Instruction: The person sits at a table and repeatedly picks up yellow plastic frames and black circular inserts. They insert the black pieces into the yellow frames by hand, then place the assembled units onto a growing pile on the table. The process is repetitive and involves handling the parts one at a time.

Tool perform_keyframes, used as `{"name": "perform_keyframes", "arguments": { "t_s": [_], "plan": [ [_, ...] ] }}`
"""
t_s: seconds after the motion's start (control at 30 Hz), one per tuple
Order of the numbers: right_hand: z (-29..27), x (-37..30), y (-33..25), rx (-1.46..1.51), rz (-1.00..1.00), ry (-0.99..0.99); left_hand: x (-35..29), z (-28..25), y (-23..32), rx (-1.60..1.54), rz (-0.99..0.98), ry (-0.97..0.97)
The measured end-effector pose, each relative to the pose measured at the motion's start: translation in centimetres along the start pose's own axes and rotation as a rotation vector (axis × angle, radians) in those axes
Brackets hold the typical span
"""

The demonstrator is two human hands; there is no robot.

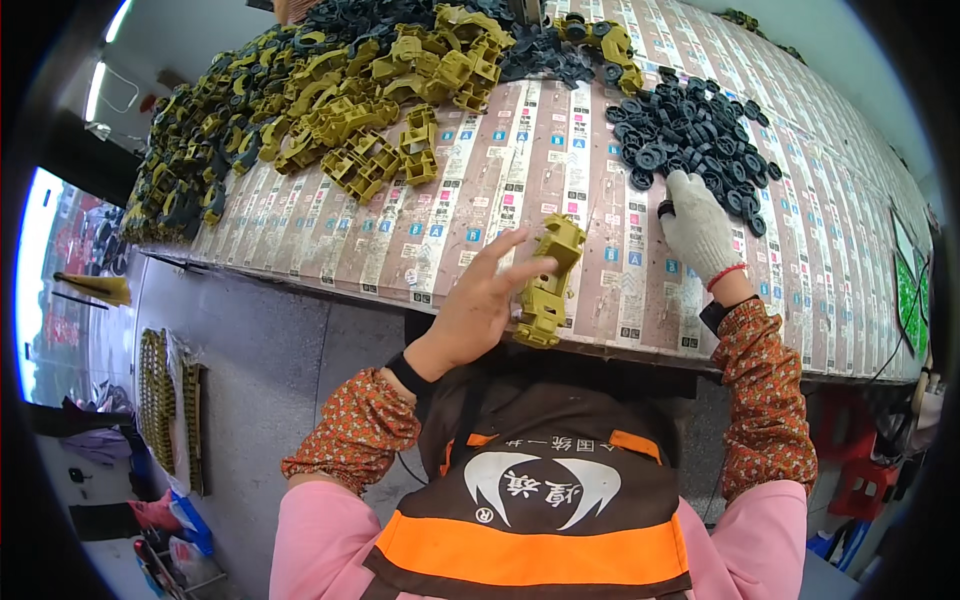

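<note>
A yellow-green plastic toy vehicle body (556,262) lies lengthwise at the near edge of the table. My bare left hand (478,305) is beside it with fingers stretched and apart, one fingertip lying over its side. My right hand (697,228), in a white knit glove, is at the near side of a heap of black toy wheels (690,130). Its fingertips reach the heap's edge. A small black wheel (667,208) shows at the thumb side of the glove, apparently held there; the thumb's grip on it is partly hidden.
Yellow-green toy vehicle bodies (365,155) are piled at the far left, with darker partly wheeled ones (215,130) beyond. Black parts (545,58) and a wheeled yellow toy vehicle (605,45) lie at the back. The table (480,215) has a printed covering; its near edge runs before me.
</note>
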State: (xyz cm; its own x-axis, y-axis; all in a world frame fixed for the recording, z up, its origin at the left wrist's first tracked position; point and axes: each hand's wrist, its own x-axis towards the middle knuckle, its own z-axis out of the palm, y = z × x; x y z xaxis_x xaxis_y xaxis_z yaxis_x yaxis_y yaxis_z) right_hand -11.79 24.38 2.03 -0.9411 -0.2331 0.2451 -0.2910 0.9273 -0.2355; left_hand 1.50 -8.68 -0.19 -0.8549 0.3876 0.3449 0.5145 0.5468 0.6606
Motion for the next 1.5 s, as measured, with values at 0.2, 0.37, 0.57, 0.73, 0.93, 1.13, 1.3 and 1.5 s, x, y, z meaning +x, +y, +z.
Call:
{"name": "perform_keyframes", "arguments": {
  "t_s": [0.2,0.37,0.57,0.73,0.93,1.13,1.3,1.5],
  "plan": [
    [0.2,-2.4,-2.1,0.031,-0.141,0.039,1.8,1.1,0.4,-0.733,-0.684,0.113],
    [0.0,-3.5,-3.1,0.1,-0.097,-0.066,4.7,2.0,0.1,-0.155,-0.638,-0.055],
    [-1.5,-7.5,-6.9,0.774,0.149,-0.205,3.4,3.6,-0.1,-0.923,-0.678,0.042],
    [-2.5,-10.4,-10.9,1.274,0.429,-0.253,1.8,1.9,3.7,-1.599,-0.753,0.073],
    [-1.7,-12.0,-12.4,1.304,0.3,-0.123,0.0,2.1,5.5,-1.44,-0.769,0.083],
    [-1.8,-12.1,-13.0,1.217,0.25,-0.04,-1.1,3.1,6.6,-1.393,-0.752,0.106],
    [-1.1,-11.8,-13.0,1.254,0.314,-0.02,-1.2,3.1,7.3,-1.285,-0.71,0.113],
    [-0.7,-12.3,-13.0,1.14,0.21,-0.047,-1.3,4.4,6.8,-1.184,-0.607,0.16]
  ]
}}
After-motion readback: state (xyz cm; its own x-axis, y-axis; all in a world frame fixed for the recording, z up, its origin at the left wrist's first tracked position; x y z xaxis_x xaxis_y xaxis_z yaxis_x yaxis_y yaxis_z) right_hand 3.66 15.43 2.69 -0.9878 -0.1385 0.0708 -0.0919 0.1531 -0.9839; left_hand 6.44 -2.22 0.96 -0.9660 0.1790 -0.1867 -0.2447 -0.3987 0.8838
